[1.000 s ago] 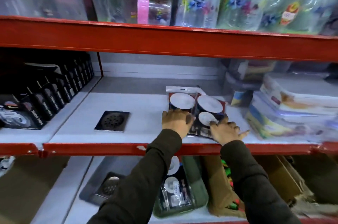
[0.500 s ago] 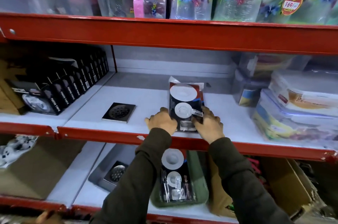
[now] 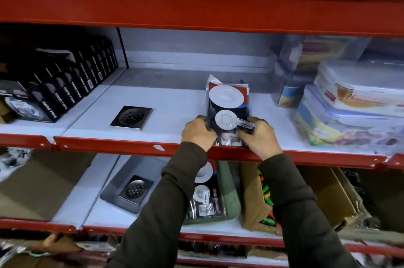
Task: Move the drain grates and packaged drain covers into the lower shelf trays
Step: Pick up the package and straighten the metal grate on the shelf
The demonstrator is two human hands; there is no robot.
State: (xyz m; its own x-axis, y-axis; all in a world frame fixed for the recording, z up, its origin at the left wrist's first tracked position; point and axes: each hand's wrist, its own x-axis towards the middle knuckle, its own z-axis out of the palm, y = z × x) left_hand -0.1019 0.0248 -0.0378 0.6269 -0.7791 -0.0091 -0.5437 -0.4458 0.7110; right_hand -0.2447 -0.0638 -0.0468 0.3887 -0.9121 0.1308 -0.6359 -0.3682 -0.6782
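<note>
Two-handed grip: left hand (image 3: 197,133) and right hand (image 3: 261,136) both clasp the lower end of a stack of packaged drain covers (image 3: 227,108), one hand on each side edge, fingers curled onto the front film; the stack rises tilted up and away from the grip, its bottom edge at the red front lip of the middle shelf (image 3: 131,147); how many packs it holds cannot be told. Left of the grip, well apart, a square drain grate (image 3: 131,117) lies flat on the same shelf; farther left, black nano tape boxes (image 3: 65,90) stand in a row. Right of the grip, clear lidded containers (image 3: 358,103) are stacked. Below the grip, on the lower shelf: a green tray (image 3: 229,200) holding another drain cover pack (image 3: 205,197); left of it, a grey tray (image 3: 113,191) holding a second drain grate (image 3: 135,189).
</note>
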